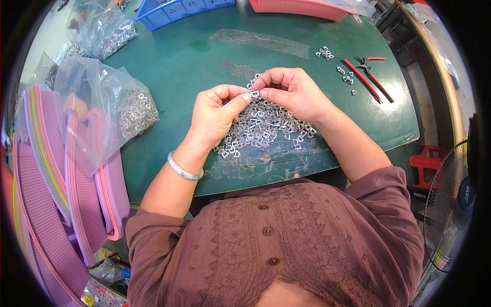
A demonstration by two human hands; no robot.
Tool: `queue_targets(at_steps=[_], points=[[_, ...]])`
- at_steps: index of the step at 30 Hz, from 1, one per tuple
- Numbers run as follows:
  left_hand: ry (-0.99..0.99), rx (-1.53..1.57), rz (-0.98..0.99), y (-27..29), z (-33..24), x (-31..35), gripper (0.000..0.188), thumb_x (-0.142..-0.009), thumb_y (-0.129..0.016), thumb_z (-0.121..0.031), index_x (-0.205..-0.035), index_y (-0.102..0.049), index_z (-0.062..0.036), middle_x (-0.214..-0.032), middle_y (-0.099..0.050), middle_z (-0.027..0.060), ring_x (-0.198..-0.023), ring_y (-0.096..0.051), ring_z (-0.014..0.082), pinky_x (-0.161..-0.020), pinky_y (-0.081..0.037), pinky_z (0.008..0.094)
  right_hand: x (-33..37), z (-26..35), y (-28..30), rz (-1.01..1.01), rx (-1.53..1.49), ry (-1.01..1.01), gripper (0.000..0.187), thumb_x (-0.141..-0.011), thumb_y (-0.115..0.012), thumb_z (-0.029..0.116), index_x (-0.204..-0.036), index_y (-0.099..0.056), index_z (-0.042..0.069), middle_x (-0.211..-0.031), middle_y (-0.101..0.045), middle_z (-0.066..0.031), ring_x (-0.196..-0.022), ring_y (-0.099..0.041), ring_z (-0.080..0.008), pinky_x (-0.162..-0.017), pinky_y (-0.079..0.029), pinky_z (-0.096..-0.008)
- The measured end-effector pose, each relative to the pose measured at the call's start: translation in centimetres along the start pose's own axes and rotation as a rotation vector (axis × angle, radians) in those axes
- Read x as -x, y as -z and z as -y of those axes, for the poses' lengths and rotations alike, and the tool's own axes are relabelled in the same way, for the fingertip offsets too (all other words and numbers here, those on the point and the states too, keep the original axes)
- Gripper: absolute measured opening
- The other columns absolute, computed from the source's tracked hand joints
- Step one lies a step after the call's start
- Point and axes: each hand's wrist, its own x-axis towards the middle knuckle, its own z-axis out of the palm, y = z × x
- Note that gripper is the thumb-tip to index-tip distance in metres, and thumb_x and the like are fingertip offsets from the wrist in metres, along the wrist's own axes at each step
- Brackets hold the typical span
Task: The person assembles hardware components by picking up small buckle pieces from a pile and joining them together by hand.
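Between my fingertips is a small silvery metal buckle-like frame, held above a loose pile of similar metal pieces on the green table. My left hand pinches it from the left with thumb and forefinger. From the right, my right hand closes on the same piece, thumb and forefinger together. The other fingers of both hands are curled in. Part of the pile is hidden behind my hands.
Red-handled pliers and a red pen-like tool lie at the right beside small groups of metal pieces. Blue and pink baskets stand at the back. Purple baskets and a bag of pieces crowd the left. A fan stands right.
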Motion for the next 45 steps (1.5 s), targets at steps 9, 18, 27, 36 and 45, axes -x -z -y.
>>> queue_targets(at_steps=[9, 18, 27, 36, 45], points=[[-0.078, 0.019, 0.035, 0.0, 0.3, 0.0, 0.010, -0.076, -0.061, -0.007, -0.084, -0.060, -0.0020, -0.068, -0.055, -0.0030, -0.052, -0.043, 0.0006, -0.045, -0.033, 0.0131, -0.1, -0.4, 0.0, 0.010, 0.020, 0.062, 0.016, -0.078, -0.055, 0.002, -0.094, -0.054, -0.001, -0.084, -0.056, -0.0015, -0.078, -0.052, -0.0072, -0.073, -0.043, -0.0207], [0.071, 0.374, 0.079, 0.9, 0.3, -0.6, 0.004, -0.079, -0.053, -0.004, -0.082, -0.053, -0.0052, -0.071, -0.053, 0.0010, -0.056, -0.046, 0.0061, -0.047, -0.034, 0.0170, -0.5, -1.2, 0.3, -0.144, 0.390, 0.265, 0.012, -0.076, -0.054, 0.003, -0.086, -0.059, 0.001, -0.080, -0.059, -0.0080, -0.076, -0.057, -0.0164, -0.069, -0.045, -0.0267], [-0.002, -0.105, 0.018, 1.6, 0.1, -0.9, 0.008, -0.078, -0.054, -0.003, -0.085, -0.056, -0.0015, -0.069, -0.053, -0.0014, -0.058, -0.045, 0.0042, -0.051, -0.035, 0.0167, -0.6, -1.5, 0.7, -0.082, 0.792, 0.437, 0.010, -0.071, -0.057, 0.003, -0.082, -0.058, 0.002, -0.081, -0.057, -0.0091, -0.081, -0.053, -0.0248, -0.073, -0.043, -0.0324], [-0.182, -0.801, 0.191, 1.7, 0.0, -0.5, 0.012, -0.069, -0.060, -0.001, -0.080, -0.061, 0.0002, -0.069, -0.052, 0.0019, -0.061, -0.047, 0.0070, -0.055, -0.039, 0.0207, -0.6, -1.5, 0.5, -0.053, 0.775, 0.419, 0.010, -0.072, -0.056, 0.008, -0.080, -0.060, 0.003, -0.081, -0.057, -0.0095, -0.084, -0.052, -0.0272, -0.075, -0.042, -0.0348], [-0.050, -0.610, 0.137, 1.5, 0.1, -0.6, 0.004, -0.072, -0.059, -0.003, -0.075, -0.058, -0.0001, -0.064, -0.051, -0.0021, -0.057, -0.046, 0.0054, -0.053, -0.038, 0.0185, -0.4, -1.2, 0.3, -0.009, 0.699, 0.419, 0.011, -0.070, -0.059, 0.008, -0.079, -0.060, 0.002, -0.079, -0.057, -0.0110, -0.080, -0.053, -0.0284, -0.072, -0.042, -0.0354]])
